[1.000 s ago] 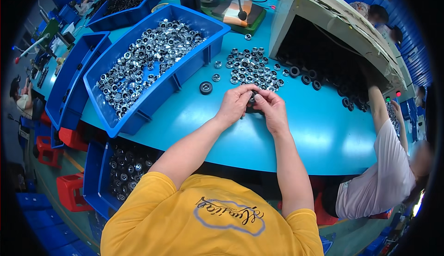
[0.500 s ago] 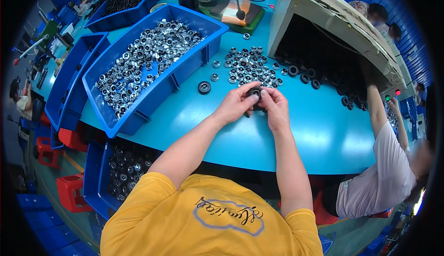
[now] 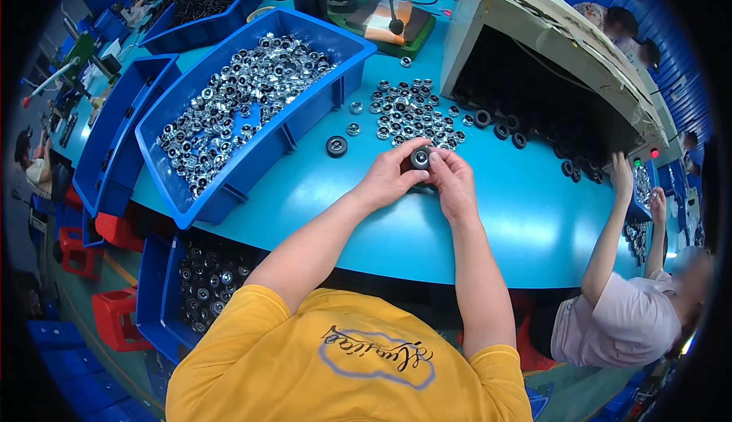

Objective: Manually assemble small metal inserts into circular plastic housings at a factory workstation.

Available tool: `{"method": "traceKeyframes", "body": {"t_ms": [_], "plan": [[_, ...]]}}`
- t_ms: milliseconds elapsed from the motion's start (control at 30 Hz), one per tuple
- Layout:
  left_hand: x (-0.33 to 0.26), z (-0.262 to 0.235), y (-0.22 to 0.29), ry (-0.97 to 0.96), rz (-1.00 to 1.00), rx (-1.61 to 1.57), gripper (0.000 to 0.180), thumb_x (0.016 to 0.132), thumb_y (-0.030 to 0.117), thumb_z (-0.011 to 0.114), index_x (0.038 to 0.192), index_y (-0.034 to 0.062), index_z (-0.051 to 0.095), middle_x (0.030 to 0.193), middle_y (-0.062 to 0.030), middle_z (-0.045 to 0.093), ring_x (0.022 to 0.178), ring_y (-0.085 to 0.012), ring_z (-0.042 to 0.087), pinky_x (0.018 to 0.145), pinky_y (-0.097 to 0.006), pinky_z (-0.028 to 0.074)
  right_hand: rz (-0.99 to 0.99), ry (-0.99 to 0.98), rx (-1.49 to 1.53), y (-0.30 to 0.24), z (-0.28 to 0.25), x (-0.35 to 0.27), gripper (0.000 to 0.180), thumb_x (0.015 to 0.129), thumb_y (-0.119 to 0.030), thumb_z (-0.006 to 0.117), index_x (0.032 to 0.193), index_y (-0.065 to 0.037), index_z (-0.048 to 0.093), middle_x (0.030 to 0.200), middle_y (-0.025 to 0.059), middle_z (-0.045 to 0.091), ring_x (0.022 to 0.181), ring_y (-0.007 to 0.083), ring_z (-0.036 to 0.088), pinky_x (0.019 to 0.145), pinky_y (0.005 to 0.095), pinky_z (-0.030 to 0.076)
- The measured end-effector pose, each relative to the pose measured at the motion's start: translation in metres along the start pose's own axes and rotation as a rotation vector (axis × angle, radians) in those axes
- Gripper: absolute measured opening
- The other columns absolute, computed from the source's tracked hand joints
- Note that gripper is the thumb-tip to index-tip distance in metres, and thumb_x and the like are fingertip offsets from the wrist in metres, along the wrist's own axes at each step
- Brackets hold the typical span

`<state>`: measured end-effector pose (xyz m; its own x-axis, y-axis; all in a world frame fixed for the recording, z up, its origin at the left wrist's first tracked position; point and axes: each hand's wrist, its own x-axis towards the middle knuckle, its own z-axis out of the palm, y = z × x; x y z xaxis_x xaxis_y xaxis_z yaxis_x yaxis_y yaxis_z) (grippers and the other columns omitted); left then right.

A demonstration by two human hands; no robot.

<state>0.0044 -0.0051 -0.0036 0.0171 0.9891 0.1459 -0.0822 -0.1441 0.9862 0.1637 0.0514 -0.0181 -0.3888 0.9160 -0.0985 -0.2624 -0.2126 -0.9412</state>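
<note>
Between both my hands, above the turquoise table, is a small toy wheel [image 3: 420, 157]: a black tyre with a silver hub in its middle. My left hand [image 3: 389, 176] grips its left side, thumb in front. The fingers of my right hand [image 3: 454, 181] pinch it from the right. Just beyond my hands lies a cluster of loose silver hubs [image 3: 412, 113]. A finished-looking wheel with tyre and hub [image 3: 336, 145] rests on the table to the left. Several bare black tyres [image 3: 503, 130] lie to the right, by the opening of a white box.
A big blue bin [image 3: 305, 136] full of silver hubs stands on the left. The white box [image 3: 462, 48] is at the right back. Below the table edge, another blue bin [image 3: 169, 288] holds wheels. A co-worker [image 3: 618, 308] sits at the right.
The wheel in my hands has turned, so its silver hub now faces up. The co-worker's near arm has drawn back out of the white box's opening.
</note>
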Motion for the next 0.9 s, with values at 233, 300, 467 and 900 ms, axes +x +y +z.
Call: {"method": "traceKeyframes", "body": {"t_ms": [233,300,467,900], "plan": [[0.000,-0.003,0.001,-0.024,-0.033,0.015,0.056,0.083,-0.005,0.068,0.137,0.0029,0.055,0.118,-0.0073,0.067,0.104,-0.0150,0.065,0.091,-0.031,0.055,0.147,-0.041,0.062,-0.003,-0.004,0.000,0.024,0.099,-0.016,0.062,0.117,0.001,0.064,0.094,0.0034,0.068,0.073,0.0083,0.060,0.064,0.0228,0.050],[-0.001,-0.003,0.002,-0.023,-0.019,0.016,0.055,0.083,-0.006,0.068,0.136,0.0023,0.056,0.117,-0.0073,0.067,0.104,-0.0149,0.066,0.092,-0.031,0.055,0.163,-0.051,0.071,-0.004,-0.006,0.000,0.022,0.100,-0.016,0.062,0.114,0.000,0.065,0.091,0.0026,0.067,0.071,0.0075,0.059,0.062,0.0222,0.049],[-0.007,0.001,0.004,-0.031,0.068,0.070,0.055,0.081,-0.009,0.069,0.134,0.0018,0.058,0.114,-0.0069,0.068,0.103,-0.0135,0.066,0.091,-0.029,0.055,0.047,-0.037,-0.043,-0.009,-0.004,-0.004,0.021,0.100,-0.022,0.063,0.102,-0.001,0.067,0.082,0.0006,0.065,0.066,0.0055,0.056,0.057,0.0214,0.046],[-0.004,0.001,0.004,0.020,0.062,-0.114,0.047,0.080,-0.003,0.077,0.123,0.0035,0.060,0.108,-0.0044,0.068,0.096,-0.0123,0.066,0.084,-0.029,0.055,-0.148,0.032,-0.105,-0.004,0.002,-0.001,0.029,0.100,-0.031,0.065,0.104,-0.003,0.068,0.084,0.0008,0.065,0.068,0.0057,0.057,0.058,0.0207,0.049]]}}
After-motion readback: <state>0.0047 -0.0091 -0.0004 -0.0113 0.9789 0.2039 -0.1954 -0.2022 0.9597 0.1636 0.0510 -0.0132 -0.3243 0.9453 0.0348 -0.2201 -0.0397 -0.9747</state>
